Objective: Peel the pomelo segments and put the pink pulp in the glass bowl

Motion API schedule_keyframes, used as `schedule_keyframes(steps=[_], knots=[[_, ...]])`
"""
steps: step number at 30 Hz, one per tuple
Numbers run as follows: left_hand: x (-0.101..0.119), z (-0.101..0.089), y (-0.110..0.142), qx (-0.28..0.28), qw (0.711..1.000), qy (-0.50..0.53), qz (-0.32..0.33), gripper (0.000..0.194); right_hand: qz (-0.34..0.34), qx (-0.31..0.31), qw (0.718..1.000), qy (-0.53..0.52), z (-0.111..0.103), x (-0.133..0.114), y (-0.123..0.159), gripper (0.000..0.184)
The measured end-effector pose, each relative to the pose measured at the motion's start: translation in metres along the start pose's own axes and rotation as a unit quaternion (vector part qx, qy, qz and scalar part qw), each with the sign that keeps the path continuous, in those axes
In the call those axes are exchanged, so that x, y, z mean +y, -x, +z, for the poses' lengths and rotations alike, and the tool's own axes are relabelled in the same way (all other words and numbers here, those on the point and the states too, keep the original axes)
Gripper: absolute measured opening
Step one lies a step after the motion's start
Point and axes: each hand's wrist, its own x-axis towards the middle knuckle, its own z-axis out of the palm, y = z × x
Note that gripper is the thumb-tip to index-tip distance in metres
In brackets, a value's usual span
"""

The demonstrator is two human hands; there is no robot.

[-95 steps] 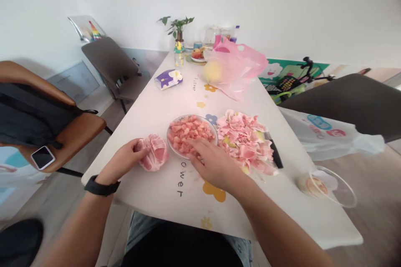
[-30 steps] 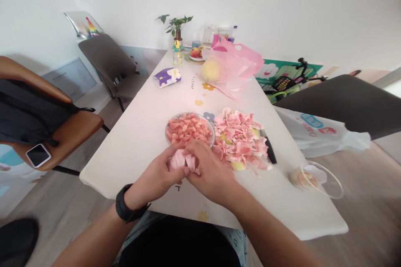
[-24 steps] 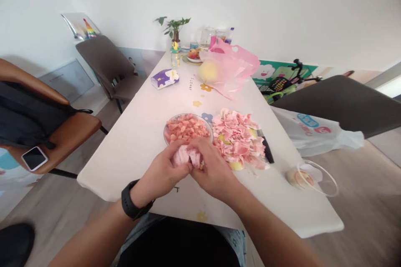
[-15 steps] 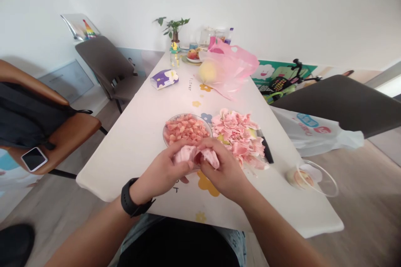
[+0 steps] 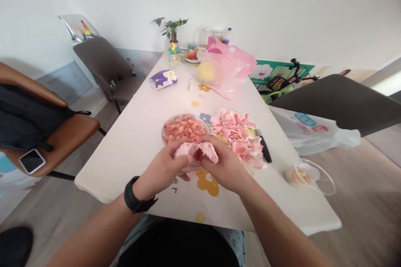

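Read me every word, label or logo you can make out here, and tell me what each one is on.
"flower": small print on the white table top.
Printed letters beside the left hand: partly hidden, too unclear to read.
White plastic bag: blue and red logos, too blurred to read.
Purple and white packet: nothing legible.

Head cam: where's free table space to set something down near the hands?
Free: tabletop left of the plate of pink pulp, below the tissue pack; also right of the right hand, below the kitchen knife. Crowded: the plate, the pile of pink peel and the left hand, bunched mid-table.
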Motion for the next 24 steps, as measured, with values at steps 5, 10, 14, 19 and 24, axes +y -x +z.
schedule_keyframes(steps=[5, 10, 14, 19, 24], knots=[[-0.006, 0.002, 0.0, -0.007, 0.999, 0.054, 0.0, 0.052, -0.047, 0.03, 0.998, 0.03, 0.005, -0.004, 0.013, 0.037], [-0.004, 0.003, 0.004, -0.013, 0.996, 0.086, -0.024, 0.051, -0.05, 0.063, 0.997, 0.021, 0.008, 0.0, 0.022, 0.04], [-0.006, 0.005, 0.006, -0.014, 0.995, 0.1, -0.022, 0.046, -0.065, 0.063, 0.996, 0.016, 0.006, 0.0, 0.028, 0.036], [-0.014, 0.006, 0.007, -0.038, 0.99, 0.134, -0.028, 0.049, -0.072, 0.069, 0.995, -0.006, 0.0, 0.0, 0.039, 0.043], [-0.013, 0.002, 0.002, -0.003, 0.973, 0.214, -0.08, 0.051, -0.047, 0.135, 0.982, -0.123, -0.002, 0.006, 0.044, 0.033]])
